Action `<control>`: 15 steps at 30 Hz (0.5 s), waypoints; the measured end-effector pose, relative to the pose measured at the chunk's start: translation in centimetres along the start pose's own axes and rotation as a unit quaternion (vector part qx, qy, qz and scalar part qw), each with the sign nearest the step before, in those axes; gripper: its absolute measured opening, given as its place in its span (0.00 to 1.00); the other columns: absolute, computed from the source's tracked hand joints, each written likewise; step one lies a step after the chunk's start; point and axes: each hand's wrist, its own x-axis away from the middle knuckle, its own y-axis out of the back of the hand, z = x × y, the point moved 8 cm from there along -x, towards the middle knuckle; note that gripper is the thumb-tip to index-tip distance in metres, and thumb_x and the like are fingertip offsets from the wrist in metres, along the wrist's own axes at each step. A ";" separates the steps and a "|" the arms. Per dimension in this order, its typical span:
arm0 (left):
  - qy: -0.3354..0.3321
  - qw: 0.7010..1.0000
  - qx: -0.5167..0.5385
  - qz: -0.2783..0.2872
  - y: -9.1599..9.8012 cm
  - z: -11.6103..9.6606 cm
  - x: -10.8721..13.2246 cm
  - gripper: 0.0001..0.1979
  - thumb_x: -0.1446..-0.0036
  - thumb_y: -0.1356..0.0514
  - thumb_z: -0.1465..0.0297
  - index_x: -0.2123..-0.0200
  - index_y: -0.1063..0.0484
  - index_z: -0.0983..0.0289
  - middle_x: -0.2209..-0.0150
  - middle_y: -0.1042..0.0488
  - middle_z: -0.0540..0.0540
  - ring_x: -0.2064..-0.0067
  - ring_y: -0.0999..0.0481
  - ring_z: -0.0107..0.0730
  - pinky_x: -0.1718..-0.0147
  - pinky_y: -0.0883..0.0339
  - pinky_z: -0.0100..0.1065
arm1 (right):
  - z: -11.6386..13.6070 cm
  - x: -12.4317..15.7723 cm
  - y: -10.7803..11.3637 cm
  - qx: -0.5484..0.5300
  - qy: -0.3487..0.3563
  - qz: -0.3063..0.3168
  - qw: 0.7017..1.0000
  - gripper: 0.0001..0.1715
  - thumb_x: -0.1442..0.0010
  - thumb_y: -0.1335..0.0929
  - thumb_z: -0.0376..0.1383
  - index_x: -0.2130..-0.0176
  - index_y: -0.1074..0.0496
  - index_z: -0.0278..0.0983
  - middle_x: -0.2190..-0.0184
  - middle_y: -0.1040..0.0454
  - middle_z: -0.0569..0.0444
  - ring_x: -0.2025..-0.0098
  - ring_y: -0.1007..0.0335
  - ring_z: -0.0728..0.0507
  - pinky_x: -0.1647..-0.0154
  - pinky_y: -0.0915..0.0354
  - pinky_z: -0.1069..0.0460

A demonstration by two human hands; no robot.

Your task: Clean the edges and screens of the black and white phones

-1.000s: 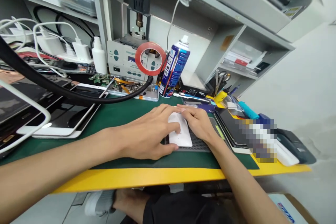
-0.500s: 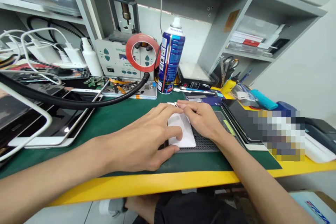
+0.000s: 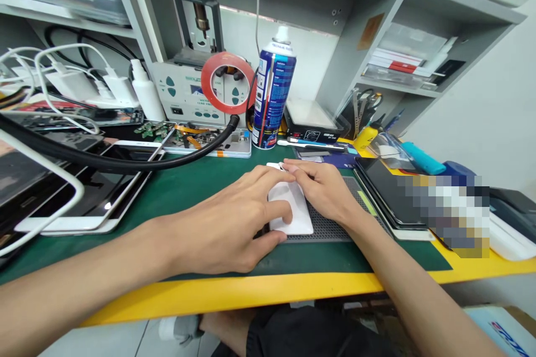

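Note:
A flat white rectangular piece (image 3: 295, 209) lies on a dark perforated pad (image 3: 330, 228) at the middle of the green mat. My left hand (image 3: 247, 217) rests over its left side, fingers apart, with thumb and fingertips touching its edge and face. At the piece's far end, my right hand (image 3: 324, 187) has thumb and fingers pressed together near a small detail at the top edge. What those right fingertips hold, if anything, is too small to name.
Behind the hands stand a blue spray can (image 3: 274, 92) and a red tape roll (image 3: 205, 83). White-framed tablets (image 3: 96, 187) and a black hose (image 3: 138, 165) lie left. Dark flat devices (image 3: 393, 192) are stacked right, near a yellow bottle (image 3: 366, 136).

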 end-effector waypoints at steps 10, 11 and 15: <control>0.001 1.000 0.024 -0.017 0.2 0.1 0.1 0.06 0.40 0.39 0.69 0.59 0.28 0.62 0.38 0.41 0.61 0.34 0.45 0.48 0.38 0.43 0.45 | 0.1 0.0 0.1 -0.008 -0.002 0.000 1.000 0.21 0.34 0.40 0.41 0.54 0.20 0.38 0.47 0.24 0.52 0.44 0.29 0.40 0.41 0.37 0.47; -0.003 1.000 0.021 -0.016 0.2 0.1 0.1 0.05 0.39 0.40 0.69 0.59 0.27 0.62 0.37 0.41 0.61 0.34 0.45 0.48 0.37 0.44 0.45 | 0.1 0.0 0.1 -0.008 -0.002 0.000 1.000 0.21 0.34 0.40 0.41 0.54 0.20 0.38 0.47 0.24 0.52 0.44 0.29 0.40 0.41 0.37 0.46; -0.005 1.000 0.017 -0.015 0.1 0.1 0.1 0.05 0.39 0.40 0.69 0.60 0.26 0.61 0.35 0.43 0.59 0.33 0.47 0.47 0.37 0.45 0.45 | 0.2 0.0 0.1 -0.006 -0.004 0.002 1.000 0.22 0.33 0.40 0.41 0.53 0.20 0.38 0.47 0.24 0.52 0.44 0.29 0.40 0.41 0.37 0.46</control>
